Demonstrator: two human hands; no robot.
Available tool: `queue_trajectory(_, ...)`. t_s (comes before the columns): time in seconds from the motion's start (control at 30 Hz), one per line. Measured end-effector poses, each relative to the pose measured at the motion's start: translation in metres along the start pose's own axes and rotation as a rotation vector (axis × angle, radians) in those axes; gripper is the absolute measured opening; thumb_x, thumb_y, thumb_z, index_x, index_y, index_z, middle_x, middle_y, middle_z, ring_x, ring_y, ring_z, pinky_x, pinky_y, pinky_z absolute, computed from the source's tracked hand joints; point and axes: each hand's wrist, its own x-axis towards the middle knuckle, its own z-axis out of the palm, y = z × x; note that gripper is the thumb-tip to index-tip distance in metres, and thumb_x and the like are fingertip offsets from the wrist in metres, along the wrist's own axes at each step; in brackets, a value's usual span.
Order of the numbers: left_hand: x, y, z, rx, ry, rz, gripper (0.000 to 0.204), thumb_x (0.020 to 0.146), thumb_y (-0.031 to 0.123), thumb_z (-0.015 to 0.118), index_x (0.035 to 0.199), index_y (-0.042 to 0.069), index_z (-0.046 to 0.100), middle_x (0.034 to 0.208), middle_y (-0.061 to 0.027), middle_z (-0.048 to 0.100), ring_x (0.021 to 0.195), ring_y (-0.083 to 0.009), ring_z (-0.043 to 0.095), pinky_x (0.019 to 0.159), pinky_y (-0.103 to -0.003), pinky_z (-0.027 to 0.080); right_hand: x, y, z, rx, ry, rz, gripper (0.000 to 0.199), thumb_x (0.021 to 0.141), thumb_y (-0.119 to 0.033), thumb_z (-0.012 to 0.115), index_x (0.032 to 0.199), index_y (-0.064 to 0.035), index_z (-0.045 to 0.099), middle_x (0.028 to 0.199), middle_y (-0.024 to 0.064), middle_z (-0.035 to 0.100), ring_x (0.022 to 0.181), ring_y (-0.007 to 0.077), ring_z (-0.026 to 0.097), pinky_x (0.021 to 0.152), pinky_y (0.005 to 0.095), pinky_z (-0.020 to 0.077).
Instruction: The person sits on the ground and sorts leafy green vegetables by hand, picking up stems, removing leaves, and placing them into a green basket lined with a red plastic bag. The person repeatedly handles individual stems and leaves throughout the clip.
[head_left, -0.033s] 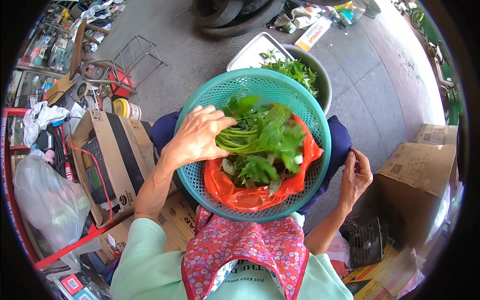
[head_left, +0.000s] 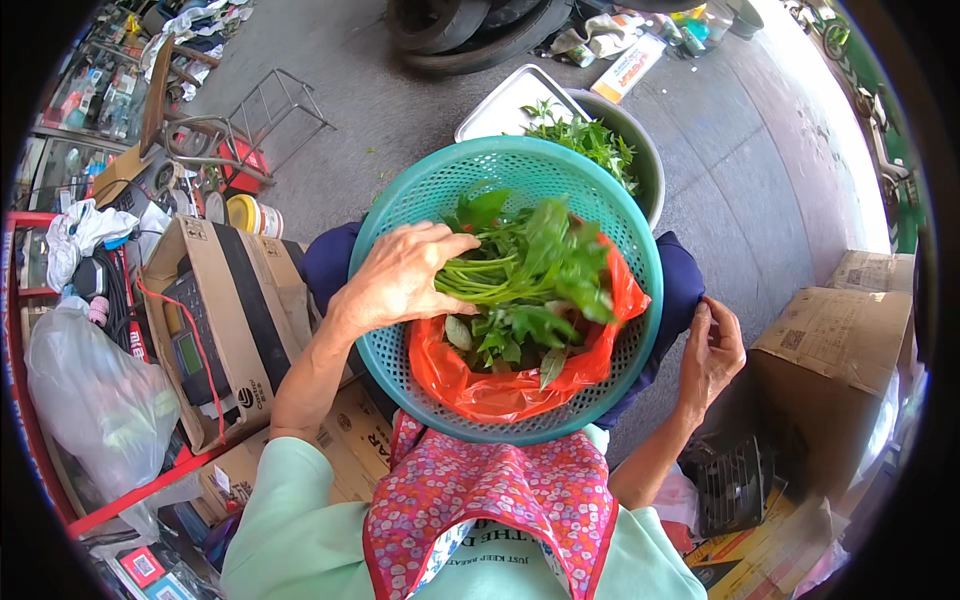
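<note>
My left hand (head_left: 398, 278) is closed around the stems of a bunch of leafy greens (head_left: 490, 275), its leaves blurred and pointing right. Beneath the bunch, a red plastic bag (head_left: 480, 395) spreads wide, with more leaves inside. Bag and greens sit in a teal perforated plastic basket (head_left: 395, 375) on my lap. Away from the basket, my right hand (head_left: 715, 345) rests beside my right knee in dark blue trousers (head_left: 677, 290). Its thumb and fingers are drawn together at the trouser edge; whether anything is between them cannot be made out.
Beyond the basket stand a grey basin (head_left: 645, 165) with picked greens and a white tray (head_left: 490, 115). Tyres (head_left: 480, 35) lie at the far side. Cardboard boxes (head_left: 835, 340) stand at right. An open carton (head_left: 235, 320) and metal frame (head_left: 265, 130) are at left.
The bunch's leaves have shifted slightly in my left hand, with the leafy end a little higher. My right hand stays in place.
</note>
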Motion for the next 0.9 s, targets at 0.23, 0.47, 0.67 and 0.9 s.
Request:
queue_trajectory(0.23,-0.035,0.001,0.013,-0.213,0.089,-0.137,0.054,0.071,0.012,0.081,0.119,-0.002,0.060,0.114,-0.0159,0.061,0.101,-0.0320,0.064,0.086,-0.038,0.052,-0.015,-0.045,0.002,0.027,0.022,-0.157,0.012,0.089,-0.006,0.067,0.098,-0.0015,0.073,0.097,0.0100,0.071,0.075,0.0137,0.067,0.061,0.0255,0.0548)
queue_trajectory(0.47,-0.046,0.003,0.016,-0.142,0.374,-0.079,0.026,0.076,0.002,0.075,0.102,0.001,0.072,0.113,-0.0125,0.063,0.101,-0.0293,0.063,0.088,-0.037,0.051,-0.037,-0.092,0.026,0.240,-0.263,-0.371,0.013,0.083,0.003,0.069,0.095,0.0024,0.071,0.097,0.0137,0.071,0.078,0.0190,0.070,0.065,0.0274,0.0566)
queue_trajectory(0.67,-0.036,0.010,0.011,-0.255,0.430,-0.037,0.027,0.077,0.002,0.074,0.103,0.004,0.072,0.107,-0.0097,0.066,0.097,-0.0279,0.062,0.086,-0.036,0.048,-0.042,-0.129,0.075,0.008,-0.550,-0.858,0.044,0.077,-0.006,0.068,0.122,-0.0059,0.062,0.114,0.0151,0.065,0.108,0.0323,0.062,0.098,0.0472,0.0449)
queue_trajectory(0.9,-0.038,0.006,0.016,-0.395,0.501,-0.076,0.035,0.080,0.006,0.075,0.114,0.004,0.067,0.101,-0.0121,0.070,0.094,-0.0280,0.065,0.086,-0.037,0.048,-0.028,-0.126,0.085,0.165,-0.621,-0.873,0.039,0.079,0.002,0.064,0.118,-0.0031,0.064,0.106,0.0145,0.069,0.103,0.0313,0.064,0.100,0.0478,0.0448)
